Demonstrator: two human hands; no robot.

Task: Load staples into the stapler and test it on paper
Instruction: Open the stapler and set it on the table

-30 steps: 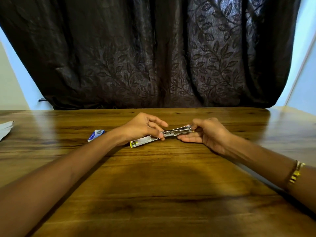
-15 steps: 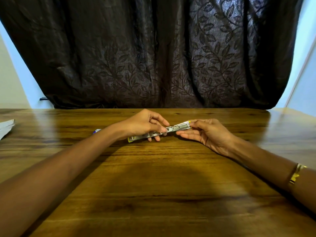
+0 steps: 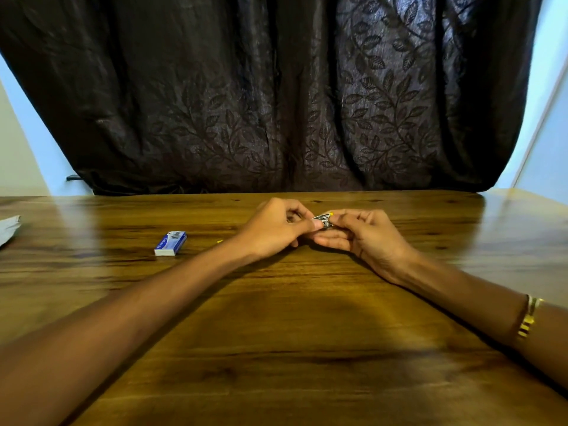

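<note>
A small metal stapler (image 3: pixel 324 220) with a yellow tip shows only as a short piece between my two hands at the middle of the wooden table (image 3: pixel 276 333). My left hand (image 3: pixel 276 229) curls round its left part, thumb pressed against the metal. My right hand (image 3: pixel 365 235) pinches the right end with fingertips. Most of the stapler is hidden by my fingers. A blue and white staple box (image 3: pixel 170 243) lies flat on the table, left of my left forearm. White paper (image 3: pixel 7 229) shows at the far left edge.
A dark leaf-patterned curtain (image 3: pixel 276 103) hangs behind the table's far edge. A gold bracelet (image 3: pixel 528 318) sits on my right wrist. A tiny yellow speck (image 3: pixel 219 241) lies on the table next to my left wrist.
The long open stapler has closed up to a short piece between my hands. My hands have come together. The staple box, hidden behind my left forearm half a second ago, is in full view.
</note>
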